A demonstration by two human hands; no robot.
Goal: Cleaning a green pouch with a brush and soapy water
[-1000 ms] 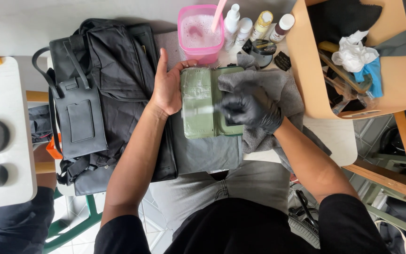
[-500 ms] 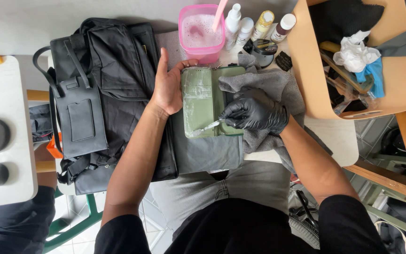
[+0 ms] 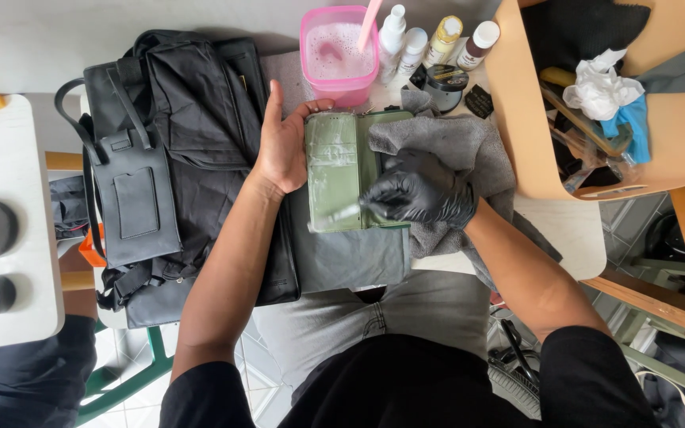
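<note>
An open green wallet [image 3: 334,162] lies on a grey cloth [image 3: 457,147] in front of me, streaked with white foam. My bare left hand [image 3: 283,143] rests flat against the wallet's left edge and steadies it. My right hand [image 3: 422,190], in a black glove, grips a small brush [image 3: 334,215] whose pale bristled end lies across the lower part of the wallet.
A black bag [image 3: 176,143] lies to the left. Behind the wallet stand a pink tub of suds [image 3: 338,51] with a pink stick and several small bottles [image 3: 430,40]. A tan tray [image 3: 675,135] with rags and tools is at the right, a white side table [image 3: 1,206] at the left.
My gloved right hand has drawn the brush down the wallet, from its middle toward the lower edge nearest me. My left hand has stayed in place.
</note>
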